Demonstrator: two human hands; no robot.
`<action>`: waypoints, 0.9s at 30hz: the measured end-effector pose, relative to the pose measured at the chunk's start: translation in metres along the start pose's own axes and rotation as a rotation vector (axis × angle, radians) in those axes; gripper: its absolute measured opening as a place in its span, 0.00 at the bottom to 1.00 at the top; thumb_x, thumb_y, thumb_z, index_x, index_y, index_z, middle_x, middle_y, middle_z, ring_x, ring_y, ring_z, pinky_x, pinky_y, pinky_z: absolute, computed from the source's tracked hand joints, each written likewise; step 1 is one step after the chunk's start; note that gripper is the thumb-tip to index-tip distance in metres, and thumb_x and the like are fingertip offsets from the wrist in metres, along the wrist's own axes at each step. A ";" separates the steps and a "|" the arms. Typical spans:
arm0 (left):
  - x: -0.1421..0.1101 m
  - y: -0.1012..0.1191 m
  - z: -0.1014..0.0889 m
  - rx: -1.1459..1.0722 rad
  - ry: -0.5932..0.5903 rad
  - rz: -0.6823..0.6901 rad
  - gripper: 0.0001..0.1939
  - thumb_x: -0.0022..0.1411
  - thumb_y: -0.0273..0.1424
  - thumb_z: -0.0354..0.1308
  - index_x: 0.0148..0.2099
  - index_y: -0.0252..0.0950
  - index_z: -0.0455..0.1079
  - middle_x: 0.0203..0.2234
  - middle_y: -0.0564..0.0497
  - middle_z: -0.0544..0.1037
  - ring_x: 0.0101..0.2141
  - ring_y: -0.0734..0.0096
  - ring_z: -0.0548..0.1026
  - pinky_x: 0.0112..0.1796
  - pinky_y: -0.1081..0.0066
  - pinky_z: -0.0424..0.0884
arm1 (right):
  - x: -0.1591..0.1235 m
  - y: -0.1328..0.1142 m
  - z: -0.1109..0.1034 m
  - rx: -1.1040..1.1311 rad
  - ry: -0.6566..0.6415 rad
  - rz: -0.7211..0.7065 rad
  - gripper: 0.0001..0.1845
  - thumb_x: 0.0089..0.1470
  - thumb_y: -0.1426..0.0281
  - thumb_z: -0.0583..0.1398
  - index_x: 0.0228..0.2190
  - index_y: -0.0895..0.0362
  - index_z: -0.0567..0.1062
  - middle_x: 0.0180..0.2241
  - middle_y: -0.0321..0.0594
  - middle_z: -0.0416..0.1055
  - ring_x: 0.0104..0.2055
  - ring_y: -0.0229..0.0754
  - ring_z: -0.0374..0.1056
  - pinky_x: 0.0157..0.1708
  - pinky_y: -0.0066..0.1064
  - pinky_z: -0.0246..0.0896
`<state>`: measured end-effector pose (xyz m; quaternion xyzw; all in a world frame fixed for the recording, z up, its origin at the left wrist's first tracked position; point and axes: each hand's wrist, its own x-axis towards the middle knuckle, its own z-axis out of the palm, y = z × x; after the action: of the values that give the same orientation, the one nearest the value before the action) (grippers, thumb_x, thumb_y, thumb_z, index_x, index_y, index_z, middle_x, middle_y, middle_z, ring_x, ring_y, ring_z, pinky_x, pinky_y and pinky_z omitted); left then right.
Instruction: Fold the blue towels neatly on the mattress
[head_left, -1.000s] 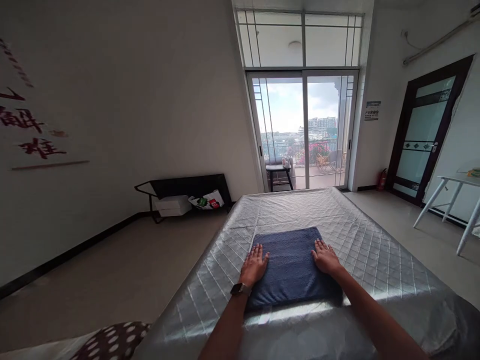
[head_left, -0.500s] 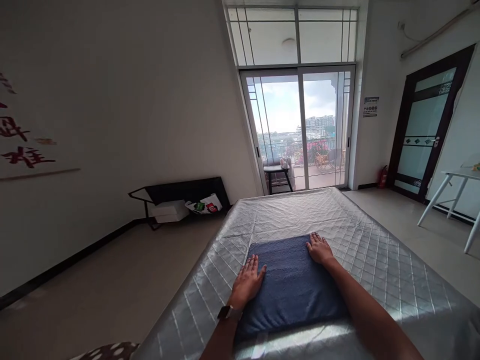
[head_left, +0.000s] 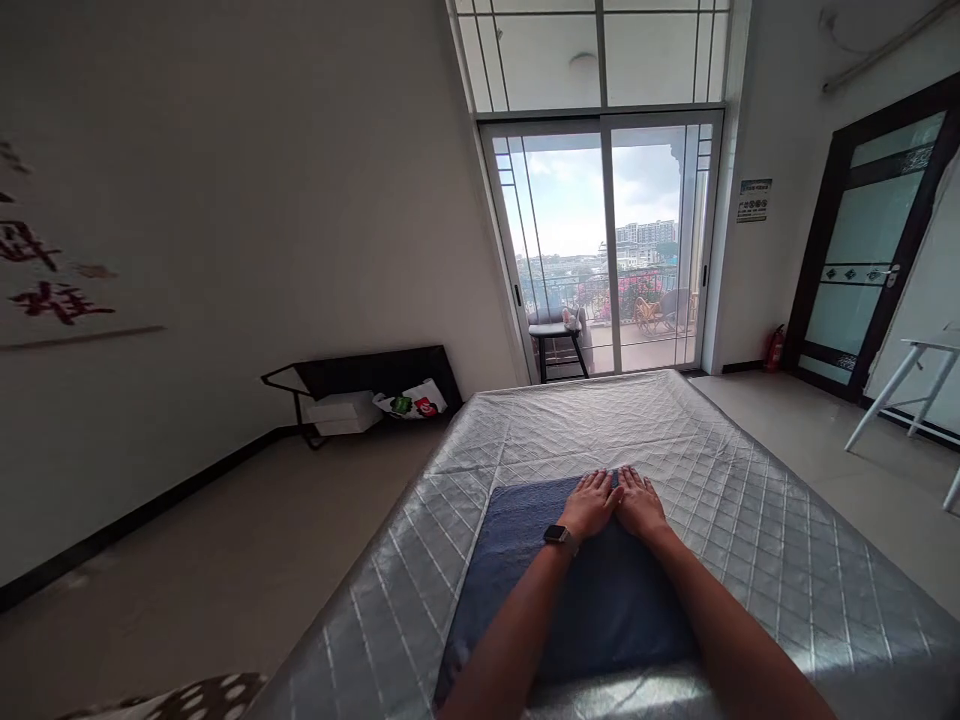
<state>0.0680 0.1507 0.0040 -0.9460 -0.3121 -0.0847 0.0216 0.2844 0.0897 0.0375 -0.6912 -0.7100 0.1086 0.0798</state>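
Far left: red lettering (head_left: 60, 300) on the wall, spotted fabric (head_left: 202, 700) at the bottom edge, then a low black bench (head_left: 360, 368) by the wall with white boxes (head_left: 345, 413) and a printed bag (head_left: 412, 400). None of these in use.

Middle: silver quilted bed (head_left: 409, 560), dark blue cloth (head_left: 499, 545) lying flat on it, near the person. Left side of cloth in plain view; right side mostly under the right arm, so that edge can't be checked. Folded or single layer: can't tell.

Left hand (head_left: 592, 503), watch (head_left: 556, 535) on wrist: palm down, fingers extended, on the cloth near its far edge. Right hand (head_left: 640, 503) just beside it, also flat, at the far right corner; thumbs meet or nearly so. Neither grasps anything; both just rest on top.

Step in hand looks like smoothing or pressing the cloth flat, worked at the far edge. Next move calls for light, even pressure with spread palms, no dragging, or the cloth may slide on the slick cover or bunch up.

Right: dark-framed door (head_left: 855, 230) and white-legged stand (head_left: 881, 398), both well apart from the hands.
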 end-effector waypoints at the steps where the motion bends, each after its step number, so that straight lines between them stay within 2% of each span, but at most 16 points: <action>1: 0.002 -0.002 0.002 0.005 0.002 -0.015 0.19 0.69 0.39 0.59 0.58 0.38 0.69 0.55 0.44 0.73 0.49 0.60 0.75 0.48 0.55 0.76 | 0.000 0.000 0.000 -0.006 -0.005 0.002 0.33 0.68 0.66 0.42 0.70 0.62 0.51 0.72 0.47 0.45 0.75 0.42 0.37 0.70 0.40 0.33; 5: -0.002 -0.012 0.008 0.018 0.007 -0.146 0.19 0.69 0.39 0.59 0.58 0.38 0.69 0.55 0.44 0.73 0.49 0.60 0.75 0.49 0.55 0.76 | 0.001 -0.001 0.000 -0.015 0.010 0.008 0.34 0.69 0.62 0.41 0.70 0.64 0.51 0.72 0.49 0.45 0.75 0.43 0.38 0.70 0.40 0.32; 9: -0.031 -0.027 0.007 0.016 0.002 -0.314 0.23 0.69 0.41 0.60 0.61 0.38 0.67 0.58 0.43 0.71 0.53 0.56 0.73 0.53 0.49 0.72 | 0.000 -0.003 -0.002 -0.014 0.008 0.017 0.35 0.69 0.60 0.41 0.70 0.65 0.50 0.72 0.49 0.45 0.75 0.43 0.37 0.70 0.39 0.30; 12: -0.062 -0.040 0.001 0.010 -0.005 -0.449 0.27 0.73 0.46 0.49 0.67 0.40 0.62 0.67 0.40 0.64 0.64 0.49 0.63 0.62 0.44 0.60 | -0.001 -0.002 -0.003 -0.016 -0.002 0.026 0.35 0.69 0.60 0.40 0.70 0.65 0.50 0.72 0.48 0.44 0.75 0.42 0.36 0.70 0.39 0.29; 15: -0.084 -0.047 -0.005 -0.015 -0.015 -0.629 0.32 0.75 0.46 0.35 0.71 0.36 0.56 0.70 0.40 0.58 0.70 0.52 0.52 0.66 0.50 0.52 | 0.000 -0.001 -0.003 -0.028 -0.008 0.028 0.35 0.69 0.60 0.40 0.70 0.65 0.49 0.73 0.47 0.43 0.75 0.41 0.36 0.70 0.39 0.30; 17: -0.088 -0.047 -0.006 -0.050 -0.026 -0.726 0.35 0.74 0.47 0.32 0.72 0.31 0.54 0.70 0.40 0.56 0.71 0.55 0.49 0.67 0.54 0.50 | 0.001 0.001 -0.002 -0.042 -0.008 0.026 0.35 0.69 0.60 0.40 0.70 0.65 0.49 0.73 0.47 0.43 0.75 0.41 0.36 0.70 0.39 0.30; 22: -0.079 -0.039 -0.008 -0.102 -0.005 -0.778 0.38 0.73 0.49 0.32 0.72 0.27 0.53 0.71 0.39 0.54 0.71 0.57 0.47 0.67 0.57 0.49 | 0.001 0.001 -0.004 -0.086 0.009 0.018 0.35 0.69 0.60 0.40 0.70 0.64 0.50 0.72 0.47 0.45 0.75 0.43 0.37 0.70 0.40 0.33; 27: -0.078 -0.034 -0.012 -0.096 0.016 -0.777 0.40 0.72 0.50 0.31 0.71 0.25 0.54 0.70 0.38 0.55 0.71 0.54 0.48 0.67 0.58 0.48 | -0.013 -0.001 -0.012 -0.120 -0.004 0.006 0.35 0.69 0.62 0.40 0.70 0.64 0.49 0.72 0.49 0.43 0.75 0.44 0.37 0.70 0.43 0.34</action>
<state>-0.0153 0.1314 0.0022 -0.7566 -0.6426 -0.1083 -0.0539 0.2867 0.0772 0.0494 -0.6967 -0.7133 0.0672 0.0365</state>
